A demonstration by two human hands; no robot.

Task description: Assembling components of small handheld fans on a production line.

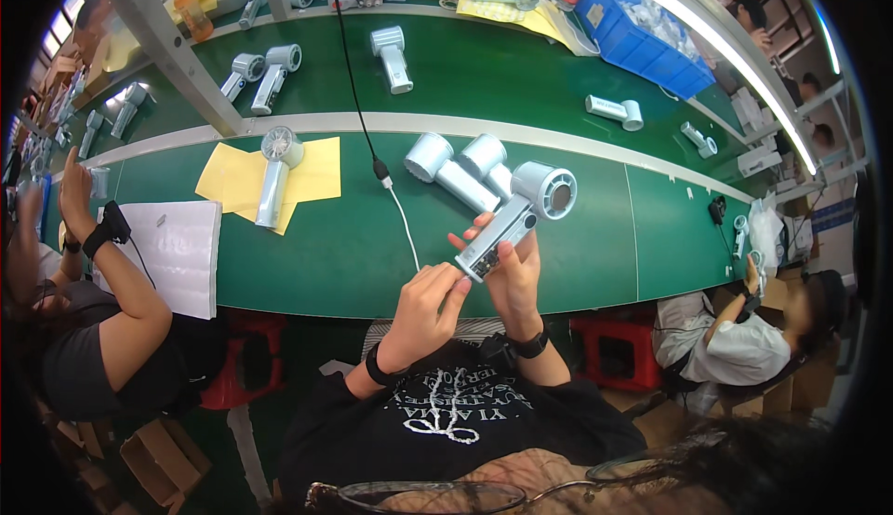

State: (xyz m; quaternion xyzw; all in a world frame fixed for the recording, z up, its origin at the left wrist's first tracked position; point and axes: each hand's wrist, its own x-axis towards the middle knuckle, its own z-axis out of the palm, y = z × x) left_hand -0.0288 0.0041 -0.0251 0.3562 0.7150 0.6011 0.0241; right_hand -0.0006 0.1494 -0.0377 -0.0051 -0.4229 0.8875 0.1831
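Head view: left hand [430, 310] closed, fingertips pinched at near-left end of fan [535, 203], white cable [402, 214] running to it from far side; plug hidden by fingers. Right hand [514, 278] gripping fan's handle, thumb on near side. Fan held above near edge of green bench [586, 264], head tilted far right, dark circuit parts exposed at handle's lower end. Two spare fans [431, 157] lying just beyond; another on yellow sheets [321, 166], left.
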